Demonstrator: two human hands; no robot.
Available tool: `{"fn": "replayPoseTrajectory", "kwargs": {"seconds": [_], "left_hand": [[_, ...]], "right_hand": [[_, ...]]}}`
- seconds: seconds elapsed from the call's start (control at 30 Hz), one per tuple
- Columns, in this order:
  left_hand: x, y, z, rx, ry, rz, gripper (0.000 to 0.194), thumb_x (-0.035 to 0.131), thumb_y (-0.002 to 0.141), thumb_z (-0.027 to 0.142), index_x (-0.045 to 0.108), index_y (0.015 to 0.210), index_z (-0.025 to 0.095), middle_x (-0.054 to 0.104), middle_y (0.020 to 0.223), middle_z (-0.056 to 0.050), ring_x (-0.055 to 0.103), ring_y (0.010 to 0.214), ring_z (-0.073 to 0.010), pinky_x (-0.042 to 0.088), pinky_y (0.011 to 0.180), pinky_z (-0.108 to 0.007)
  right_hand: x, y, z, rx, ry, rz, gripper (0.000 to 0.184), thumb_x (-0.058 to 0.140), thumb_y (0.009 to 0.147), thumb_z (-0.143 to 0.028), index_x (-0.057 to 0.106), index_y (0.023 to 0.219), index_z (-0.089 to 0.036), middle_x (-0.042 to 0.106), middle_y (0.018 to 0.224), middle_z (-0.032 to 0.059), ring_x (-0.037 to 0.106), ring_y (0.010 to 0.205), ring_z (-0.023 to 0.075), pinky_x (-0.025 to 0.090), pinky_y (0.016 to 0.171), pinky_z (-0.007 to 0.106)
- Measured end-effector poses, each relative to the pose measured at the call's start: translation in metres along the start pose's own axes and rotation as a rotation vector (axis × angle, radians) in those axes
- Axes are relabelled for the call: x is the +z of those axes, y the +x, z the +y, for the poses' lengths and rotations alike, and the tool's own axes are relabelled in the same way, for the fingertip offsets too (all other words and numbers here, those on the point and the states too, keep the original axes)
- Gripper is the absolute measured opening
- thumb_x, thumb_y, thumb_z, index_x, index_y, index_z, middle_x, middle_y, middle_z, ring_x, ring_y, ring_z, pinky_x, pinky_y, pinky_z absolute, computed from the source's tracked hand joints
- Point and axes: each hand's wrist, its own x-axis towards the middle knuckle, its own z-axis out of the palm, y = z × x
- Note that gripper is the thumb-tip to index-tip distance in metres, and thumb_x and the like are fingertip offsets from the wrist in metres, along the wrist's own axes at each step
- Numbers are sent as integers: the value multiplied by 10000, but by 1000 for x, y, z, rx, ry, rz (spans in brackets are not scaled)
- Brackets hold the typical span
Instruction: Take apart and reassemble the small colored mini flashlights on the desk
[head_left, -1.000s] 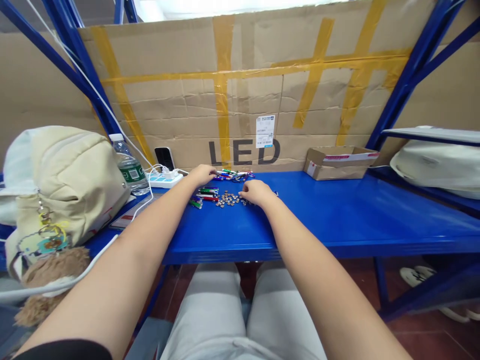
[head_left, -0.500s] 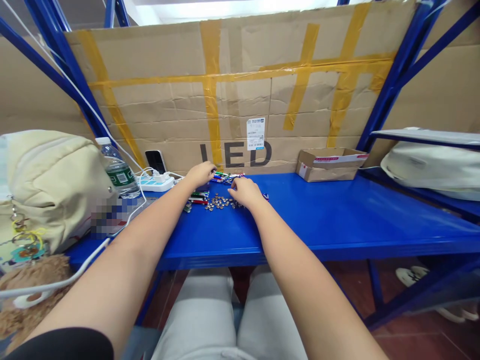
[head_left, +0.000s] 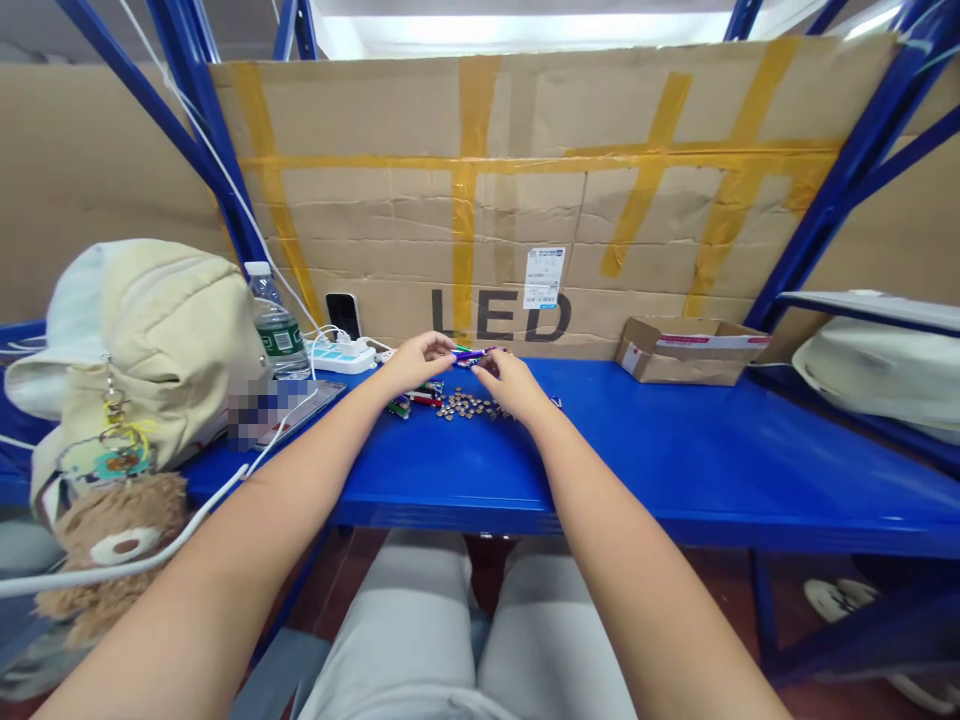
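Between both hands, just above the table, is a slim blue pen-like stick (head_left: 469,355). The fingers of my left hand (head_left: 417,361) pinch its left end. At its right end, the thumb and fingers of my right hand (head_left: 513,383) close on it. Below the hands lies a scatter of small shiny metal pieces (head_left: 466,405), too small to name. Several coloured sticks, red, green and dark (head_left: 424,397), lie in a bunch left of the pieces. More sticks sit behind, partly hidden by my fingers.
A cardboard tray (head_left: 686,362) stands at the back right of the blue table (head_left: 637,440). To the left are a power strip (head_left: 341,356), a water bottle (head_left: 279,330), a phone (head_left: 343,314) and a cream backpack (head_left: 165,340). A white cable (head_left: 195,525) crosses the left side.
My hands have come together on the blue stick, lifted from the bunch at the back. The view has shifted, so everything sits further right.
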Motion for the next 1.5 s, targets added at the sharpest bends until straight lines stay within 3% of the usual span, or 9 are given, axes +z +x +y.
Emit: {"fn": "replayPoseTrajectory", "kwargs": {"seconds": [0.2, 0.33, 0.47, 0.63, 0.77, 0.93, 1.17, 1.27, 1.5], "left_hand": [[17, -5, 6, 77, 268, -230, 388, 531, 820, 326, 541, 1162, 142, 639, 974, -72, 581, 746, -163, 463, 696, -289], [23, -6, 11, 89, 405, -197, 311, 435, 875, 301, 573, 1093, 128, 643, 1006, -94, 584, 872, -211, 446, 817, -335], [21, -7, 15, 54, 334, -164, 310, 402, 886, 274, 595, 1090, 143, 635, 1095, -78, 579, 948, -204, 433, 868, -318], [20, -8, 17, 7, 210, -196, 355, 420, 891, 366, 615, 1079, 136, 634, 809, -26, 540, 665, -135, 445, 645, -246], [22, -8, 12, -106, 46, -219, 358, 436, 891, 414, 595, 1061, 142, 456, 555, 43, 384, 436, -81, 317, 439, -204], [23, -6, 7, -204, -218, -265, 361, 423, 888, 478, 566, 956, 154, 369, 554, 68, 281, 372, -48, 225, 392, -194], [14, -6, 10, -42, 274, -55, 320, 522, 837, 417, 623, 955, 138, 523, 627, 14, 452, 561, -108, 311, 529, -226], [14, -7, 12, 11, 309, -76, 298, 483, 857, 382, 622, 977, 148, 554, 662, 7, 474, 594, -122, 323, 559, -234], [18, -5, 12, 25, 273, -118, 369, 376, 901, 396, 596, 756, 138, 496, 571, 19, 444, 557, -122, 342, 571, -246]], "right_hand": [[2, 0, 3, -119, -77, -36, 107, 507, 842, -242, 580, 807, -172, 620, 846, 64, 561, 801, 191, 420, 718, 309], [6, 1, 7, -106, -65, 14, 94, 521, 821, -235, 579, 852, -167, 610, 906, 83, 566, 870, 213, 443, 781, 346], [7, 1, 10, -73, 19, 89, 329, 576, 793, -268, 537, 1103, -168, 605, 1061, 111, 576, 947, 225, 468, 809, 366], [5, 1, 4, -120, -6, -35, 205, 530, 834, -223, 610, 1014, -166, 663, 995, 101, 613, 895, 206, 470, 825, 363], [4, 0, 0, -122, 5, -43, 196, 508, 852, -214, 633, 995, -165, 683, 975, 95, 622, 890, 195, 466, 835, 352], [5, -1, -1, -114, 55, -74, 254, 551, 808, -177, 615, 1054, -169, 685, 992, 80, 625, 863, 181, 471, 808, 324], [2, 1, 1, -58, -35, -71, 251, 383, 894, -207, 613, 799, -175, 662, 791, 62, 597, 754, 183, 435, 736, 300], [3, 0, 3, 8, -42, -102, 276, 341, 917, -236, 560, 754, -191, 635, 723, 42, 573, 687, 174, 418, 674, 281], [7, -2, -1, -1, -87, -174, 199, 395, 911, -313, 538, 861, -184, 654, 927, 97, 577, 799, 196, 425, 696, 298]]}}
